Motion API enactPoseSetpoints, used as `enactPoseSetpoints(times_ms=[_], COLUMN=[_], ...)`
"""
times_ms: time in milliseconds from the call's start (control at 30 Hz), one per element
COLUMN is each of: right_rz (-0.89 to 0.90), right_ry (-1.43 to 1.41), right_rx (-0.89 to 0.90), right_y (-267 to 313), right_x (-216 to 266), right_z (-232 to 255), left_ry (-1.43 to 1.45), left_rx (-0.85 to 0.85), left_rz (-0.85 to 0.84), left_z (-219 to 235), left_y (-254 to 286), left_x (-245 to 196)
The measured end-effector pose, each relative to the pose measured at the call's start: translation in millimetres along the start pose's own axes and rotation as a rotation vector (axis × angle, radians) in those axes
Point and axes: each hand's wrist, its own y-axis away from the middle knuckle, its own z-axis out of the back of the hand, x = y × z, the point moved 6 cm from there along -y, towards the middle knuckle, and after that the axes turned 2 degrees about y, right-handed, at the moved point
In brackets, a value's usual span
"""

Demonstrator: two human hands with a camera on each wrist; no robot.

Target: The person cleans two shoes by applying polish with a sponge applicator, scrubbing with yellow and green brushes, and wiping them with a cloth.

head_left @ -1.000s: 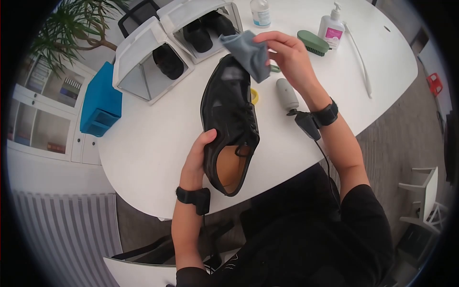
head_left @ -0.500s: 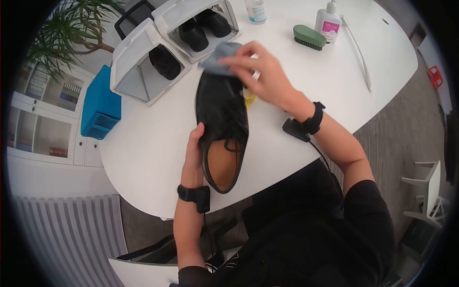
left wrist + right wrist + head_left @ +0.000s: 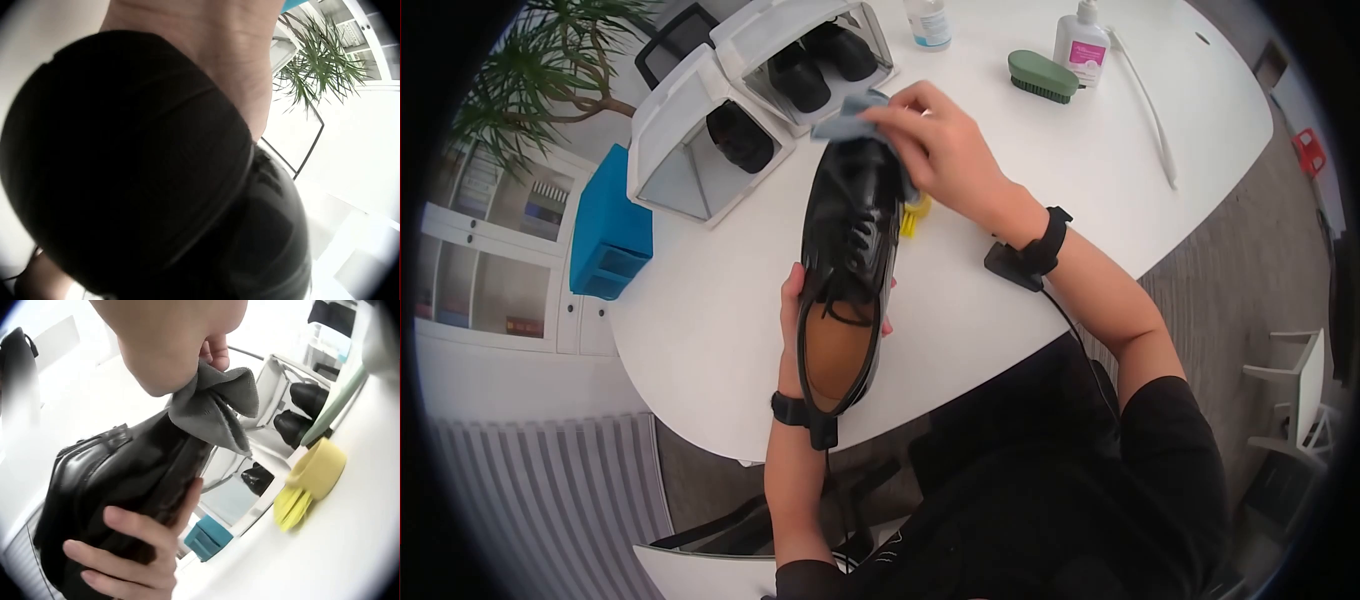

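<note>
A glossy black lace-up shoe (image 3: 852, 215) is held up over the table, its toe pointing away and its tan insole facing me. My left hand (image 3: 792, 300) grips it from below, thumb along the left side; the right wrist view shows its fingers (image 3: 134, 531) wrapped across the sole. My right hand (image 3: 948, 150) pinches a grey-blue cloth (image 3: 852, 122) against the toe. Folds of this cloth (image 3: 215, 403) hang past the toe tip in the right wrist view. Mostly the dark shoe and my palm (image 3: 212, 44) fill the left wrist view.
Two white shoe boxes (image 3: 700, 205) containing black shoes stand at the back left, beside a blue box (image 3: 612, 230). A yellow bristled item (image 3: 294, 506) lies near the shoe. Farther right are a green brush (image 3: 1042, 78), a pump bottle (image 3: 1082, 48) and a long white stick (image 3: 1145, 110).
The right hand has brought the cloth leftward onto the toe, where it has since shifted only slightly. The shoe has moved left and turned, with left-hand fingertips now showing on its right side.
</note>
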Motion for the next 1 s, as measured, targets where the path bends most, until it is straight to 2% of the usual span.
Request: enactPoseSetpoints(times_ms=[33,100,133,167,233,267,333,367,433,500,567,733,800,833,867,967,1000], right_rz=[-0.001,-0.359,-0.468,-0.470,-0.696,-0.700,-0.312,-0.315,-0.180,-0.179,-0.135,-0.191,-0.337,-0.334,-0.343,-0.302,-0.253], right_ry=[0.002,-0.158,-0.266,-0.265,-0.384,-0.386,-0.223,-0.228,-0.084,-0.116,-0.135,-0.276,-0.425,-0.429,-0.453,-0.457,-0.439], right_rx=[-0.001,-0.007,0.016,0.012,0.128,0.133,0.030,0.034,0.035,0.072,0.065,0.109,0.192,0.198,0.205,0.171,0.127], right_y=[-3,-1,3,6,13,15,10,14,17,21,23,35,36,34,33,30,28], right_x=[-5,-35,-45,-48,-55,-52,-19,-14,3,14,27,48,50,51,50,50,52], right_z=[0,-3,-9,-8,-13,-13,-5,-9,-13,-17,-19,-27,-32,-31,-29,-27,-24], left_ry=[-0.001,0.063,0.061,0.098,0.136,0.152,0.173,0.185,0.197,0.059,0.080,-0.099,-0.054,-0.015,-0.013,0.161,0.071], left_rx=[0.001,0.096,0.097,0.071,0.043,0.044,0.035,0.048,0.058,0.128,0.154,-0.004,-0.048,-0.087,-0.088,-0.077,-0.107], left_rz=[0.002,-0.026,-0.022,-0.014,-0.012,-0.017,-0.023,-0.032,-0.046,-0.208,-0.227,-0.337,-0.360,-0.372,-0.378,-0.224,-0.206], left_z=[-1,-10,-13,-14,-13,-10,0,8,11,4,1,-11,1,6,8,2,5], left_y=[-1,-2,-3,-4,-6,-7,-5,-3,0,4,6,5,0,-1,-1,-9,-10], left_x=[2,3,3,3,2,2,4,3,2,-5,-8,-15,-13,-13,-14,-11,-12])
